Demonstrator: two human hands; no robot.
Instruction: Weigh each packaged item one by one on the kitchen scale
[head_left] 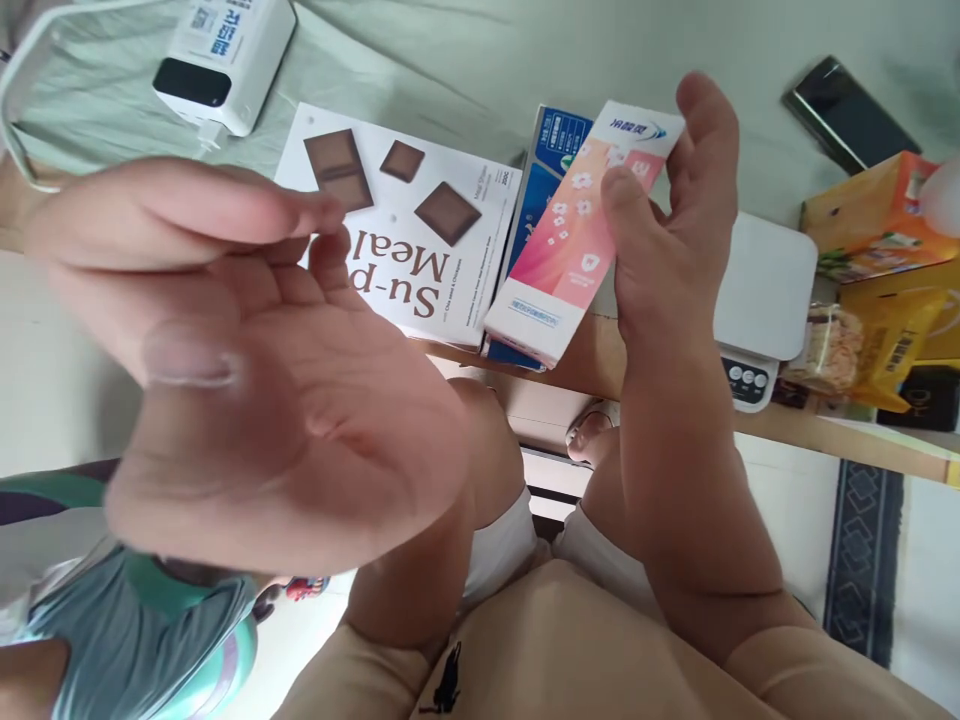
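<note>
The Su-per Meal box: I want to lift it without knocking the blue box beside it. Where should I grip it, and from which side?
Probably the Su-per Meal box is best taken by its near edge, which reaches the table edge, thumb on top and fingers beneath. It lies flat, so its long sides give little to pinch, and the blue box crowds its right side. The empty left hand is nearest; the right hand holds the pink box.

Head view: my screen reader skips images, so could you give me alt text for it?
The right hand holds a pink and white carton above a table edge, while the left hand is raised open-palmed and empty close to the camera. Behind lie a white Su-p Meal box and a white scale.
</note>
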